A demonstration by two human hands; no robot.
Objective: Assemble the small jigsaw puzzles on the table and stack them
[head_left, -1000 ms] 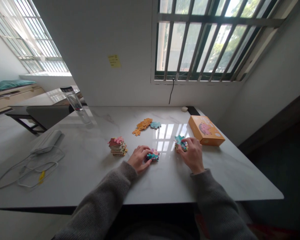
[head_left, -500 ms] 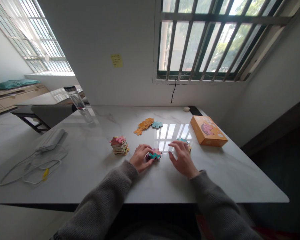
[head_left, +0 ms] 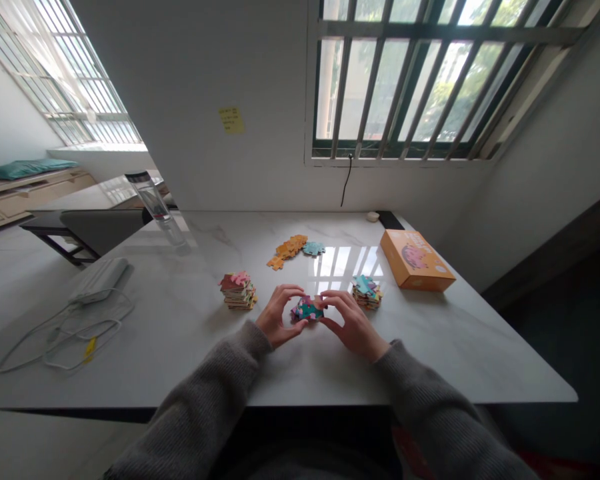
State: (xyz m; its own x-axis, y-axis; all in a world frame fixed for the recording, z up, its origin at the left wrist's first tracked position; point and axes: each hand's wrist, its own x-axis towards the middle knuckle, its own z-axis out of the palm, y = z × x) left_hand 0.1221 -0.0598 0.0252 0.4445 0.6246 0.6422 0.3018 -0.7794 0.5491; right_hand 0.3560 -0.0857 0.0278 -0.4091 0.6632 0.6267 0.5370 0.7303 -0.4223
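Note:
Between my two hands, low over the white table, are teal, pink and purple puzzle pieces (head_left: 310,308). My left hand (head_left: 279,319) curls around their left side, thumb in front and fingers behind. From the right, my right hand (head_left: 353,323) grips the same pieces between thumb and fingertips. How many pieces lie in this small pile I cannot tell. A stack of puzzle pieces (head_left: 239,292) with a pink one on top stands left of my left hand. Just beyond my right hand is another stack of puzzle pieces (head_left: 367,292), topped with light blue.
Farther back lie orange puzzle pieces (head_left: 289,251) and light blue pieces (head_left: 314,249). An orange box (head_left: 417,261) sits at the right. On the left are a white device (head_left: 100,280) with a looped cable and a clear bottle (head_left: 153,198). The white table (head_left: 190,360) ends at its front edge.
My right hand has moved left from beside the right stack and closed on the pieces at my left hand. That stack is now uncovered, and the top of the middle pile looks different.

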